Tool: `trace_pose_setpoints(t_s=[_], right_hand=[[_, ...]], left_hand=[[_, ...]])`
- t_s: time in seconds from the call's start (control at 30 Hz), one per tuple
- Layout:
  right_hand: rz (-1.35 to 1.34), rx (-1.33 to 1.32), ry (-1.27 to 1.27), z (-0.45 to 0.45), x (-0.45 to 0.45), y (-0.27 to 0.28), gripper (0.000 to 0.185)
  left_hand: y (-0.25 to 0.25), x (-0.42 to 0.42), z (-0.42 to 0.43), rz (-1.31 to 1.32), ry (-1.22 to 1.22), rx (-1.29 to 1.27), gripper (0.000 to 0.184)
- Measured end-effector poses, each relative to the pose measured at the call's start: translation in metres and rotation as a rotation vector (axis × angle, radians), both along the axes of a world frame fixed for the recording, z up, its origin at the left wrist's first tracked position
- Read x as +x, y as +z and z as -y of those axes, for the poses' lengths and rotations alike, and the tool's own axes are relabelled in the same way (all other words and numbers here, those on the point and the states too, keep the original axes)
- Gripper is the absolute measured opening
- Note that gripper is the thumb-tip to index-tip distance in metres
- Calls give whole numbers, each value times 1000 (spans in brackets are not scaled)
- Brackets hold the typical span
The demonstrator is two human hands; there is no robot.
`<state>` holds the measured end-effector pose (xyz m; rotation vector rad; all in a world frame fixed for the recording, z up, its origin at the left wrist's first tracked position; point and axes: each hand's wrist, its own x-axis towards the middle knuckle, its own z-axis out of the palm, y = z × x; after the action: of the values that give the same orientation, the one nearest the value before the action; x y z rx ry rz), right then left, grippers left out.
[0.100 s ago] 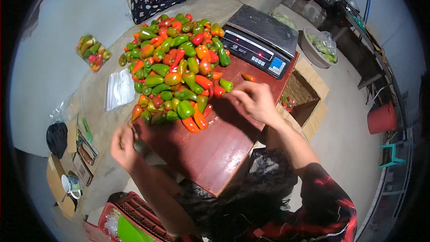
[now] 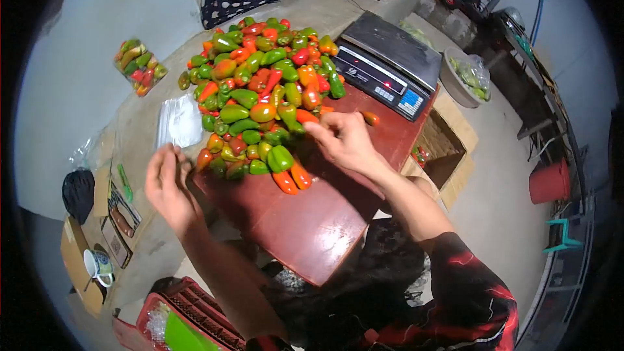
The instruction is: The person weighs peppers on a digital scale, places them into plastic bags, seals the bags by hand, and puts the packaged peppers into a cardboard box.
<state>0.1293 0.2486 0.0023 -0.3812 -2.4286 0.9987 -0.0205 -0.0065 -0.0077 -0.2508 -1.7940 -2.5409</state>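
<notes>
Red, green and orange peppers (image 2: 260, 94) lie in a large heap on the dark red board (image 2: 286, 227). At the heap's right edge is my right hand (image 2: 348, 143), its fingers curled together beside an orange-red pepper (image 2: 305, 117); what they grip, if anything, is hidden. To the left of the heap, my left hand (image 2: 170, 185) is raised with fingers loosely stretched and nothing visible in it. Its fingertips are just below a stack of clear plastic bags (image 2: 179, 122). A single orange pepper (image 2: 371, 118) lies apart, right of my right hand.
A digital scale (image 2: 383, 65) stands behind the board's right side. Beside it are an open cardboard box (image 2: 448, 136) and a basin of green vegetables (image 2: 465, 81). A filled bag of peppers (image 2: 140, 66) sits at left; a mug (image 2: 99, 266) and red crate (image 2: 195, 312) are nearer me.
My right hand has shifted left, against the heap's edge, covering the green pepper there. My left hand has risen toward the plastic bags, its fingers straightening. The view has shifted slightly.
</notes>
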Motion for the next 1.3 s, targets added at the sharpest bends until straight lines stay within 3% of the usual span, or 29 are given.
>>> trace_pose_setpoints(t_s=[0.13, 0.2, 0.23, 0.3, 0.37, 0.5, 0.53, 0.6, 0.63, 0.8, 0.9, 1.03, 1.13, 1.3], right_hand=[[-68, 133, 357, 42, -92, -8, 15], [-75, 279, 470, 70, -139, -20, 10], [19, 412, 477, 82, -163, -31, 14], [99, 556, 490, 100, -207, -50, 18], [44, 874, 447, 114, -237, -69, 23], [-25, 1007, 299, 123, -265, -109, 25], [-26, 1007, 302, 124, -265, -109, 25], [219, 908, 445, 124, -264, -106, 23], [106, 922, 426, 123, -262, -107, 19], [40, 735, 253, 121, -270, -98, 11], [135, 645, 289, 118, -270, -73, 14], [66, 427, 273, 110, -278, -56, 17], [-7, 231, 272, 101, -282, -30, 18], [-105, 227, 148, 87, -274, 31, 31]], left_hand=[[-18, -61, 18, 27, 123, 124, 25], [-46, -82, 35, 360, 225, 248, 23], [-67, -97, 46, 432, 166, 416, 20], [-68, -107, 52, 409, 153, 437, 20], [-61, -109, 56, 390, 136, 455, 20], [-53, -108, 69, 332, 140, 349, 24], [-55, -108, 74, 333, 147, 361, 25], [-56, -110, 86, 340, 134, 409, 27], [-57, -111, 90, 348, 117, 457, 29], [-55, -105, 101, 351, 119, 426, 31], [-51, -101, 100, 373, 161, 421, 29], [-47, -100, 95, 415, 191, 398, 20], [-55, -104, 94, 372, 156, 412, 24], [-44, -95, 68, 292, 128, 235, 21]])
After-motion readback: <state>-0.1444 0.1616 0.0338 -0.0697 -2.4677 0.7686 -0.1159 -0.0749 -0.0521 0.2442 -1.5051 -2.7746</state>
